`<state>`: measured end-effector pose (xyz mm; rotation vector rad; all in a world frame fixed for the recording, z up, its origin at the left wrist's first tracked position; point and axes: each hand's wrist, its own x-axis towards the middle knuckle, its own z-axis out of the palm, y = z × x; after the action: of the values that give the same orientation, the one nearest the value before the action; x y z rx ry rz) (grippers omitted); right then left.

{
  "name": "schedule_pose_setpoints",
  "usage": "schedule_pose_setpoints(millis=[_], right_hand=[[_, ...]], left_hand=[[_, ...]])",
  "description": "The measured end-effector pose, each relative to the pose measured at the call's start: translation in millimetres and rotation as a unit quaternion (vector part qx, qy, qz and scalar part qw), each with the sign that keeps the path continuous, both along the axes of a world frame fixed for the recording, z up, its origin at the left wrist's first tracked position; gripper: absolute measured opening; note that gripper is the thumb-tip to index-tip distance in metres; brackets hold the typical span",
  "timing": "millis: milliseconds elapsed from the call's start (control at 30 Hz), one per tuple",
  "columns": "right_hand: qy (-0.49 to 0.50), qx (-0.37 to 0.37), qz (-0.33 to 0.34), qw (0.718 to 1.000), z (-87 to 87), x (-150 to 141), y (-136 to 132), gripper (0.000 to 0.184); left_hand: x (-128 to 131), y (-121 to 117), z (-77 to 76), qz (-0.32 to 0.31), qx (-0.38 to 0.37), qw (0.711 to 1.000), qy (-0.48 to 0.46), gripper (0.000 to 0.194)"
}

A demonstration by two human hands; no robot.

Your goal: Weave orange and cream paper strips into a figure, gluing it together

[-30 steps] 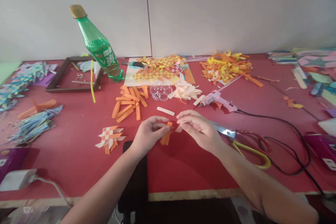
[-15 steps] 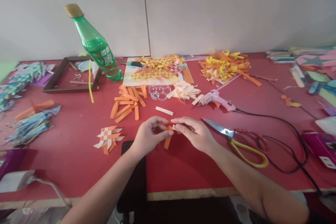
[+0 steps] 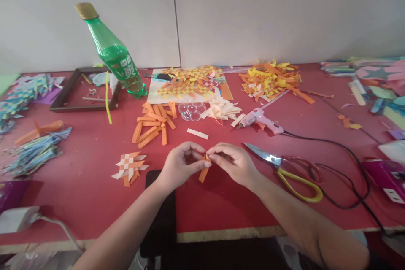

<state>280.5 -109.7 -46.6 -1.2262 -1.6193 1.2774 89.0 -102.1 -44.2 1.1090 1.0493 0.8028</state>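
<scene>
Both of my hands meet over the red table (image 3: 95, 202) near its front middle. My left hand (image 3: 180, 165) pinches an orange paper strip (image 3: 204, 173), whose free end hangs down and to the left. My right hand (image 3: 232, 161) has its fingertips closed on the same strip's top, touching the left fingers. A small orange-and-cream woven piece (image 3: 129, 168) lies to the left of my left hand. A single cream strip (image 3: 198, 133) lies just beyond my hands. A pile of orange strips (image 3: 154, 126) and a pile of cream strips (image 3: 221, 109) sit farther back.
Yellow-handled scissors (image 3: 284, 168) lie right of my right hand, beside a pink glue gun (image 3: 261, 119) with its black cord. A tilted green bottle (image 3: 115, 55), a wooden frame (image 3: 68, 95), a board of woven pieces (image 3: 190, 82) and yellow-orange scraps (image 3: 272, 78) stand behind.
My hands have closed together on the orange strip; the right hand moved left until its fingertips touch the left ones. The view shifted slightly.
</scene>
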Motion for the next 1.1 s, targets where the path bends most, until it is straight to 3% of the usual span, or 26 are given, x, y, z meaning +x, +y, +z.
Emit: schedule_pose_setpoints(millis=[300,600,833,967,1100], right_hand=[[0.024,-0.026,-0.042,0.999,-4.0,-2.1,-1.3,0.018],[0.046,-0.037,-0.081,0.995,-2.8,-3.0,0.5,0.021],[0.04,-0.031,-0.081,0.995,-4.4,-2.0,0.4,0.019],[0.039,-0.032,-0.053,0.997,-6.4,-1.6,-1.6,0.018],[0.047,-0.033,-0.03,0.998,-6.4,-2.3,-3.4,0.018]], left_hand=[[-0.1,1.0,-2.8,0.007,0.006,1.0,-0.003,0.022],[-1.8,-0.8,-7.3,0.058,0.083,0.988,0.114,0.023],[-0.5,-3.2,1.2,-0.002,0.126,0.981,0.147,0.012],[1.6,-3.8,1.3,-0.019,0.102,0.988,0.111,0.023],[2.9,-3.3,-0.7,-0.041,0.066,0.995,0.059,0.021]])
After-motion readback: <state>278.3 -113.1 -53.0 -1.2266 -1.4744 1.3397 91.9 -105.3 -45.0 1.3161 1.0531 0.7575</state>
